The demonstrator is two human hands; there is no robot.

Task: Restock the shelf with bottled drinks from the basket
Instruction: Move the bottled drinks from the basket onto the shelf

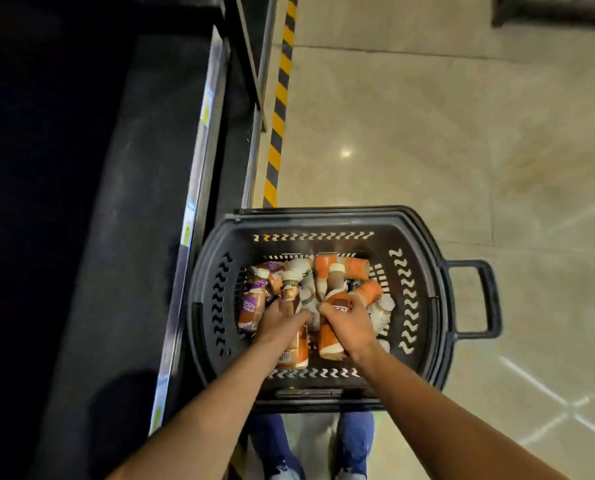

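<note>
Both hands are down in the black basket (323, 220), each with fingers curled round the middle of a bottle. The left hand (278, 323) grips a brown-capped bottle (290, 292), and the right hand (353, 323) grips an orange-labelled bottle (330, 342). Both lie toward the basket's near edge, caps pointing at its far edge, amid other bottles (358, 268). Full plastic bottles are probably fairly heavy, stiff and slick-sleeved, so the body suits a grip better than the cap. The dark shelf (133, 202) runs along the basket's left edge.
</note>
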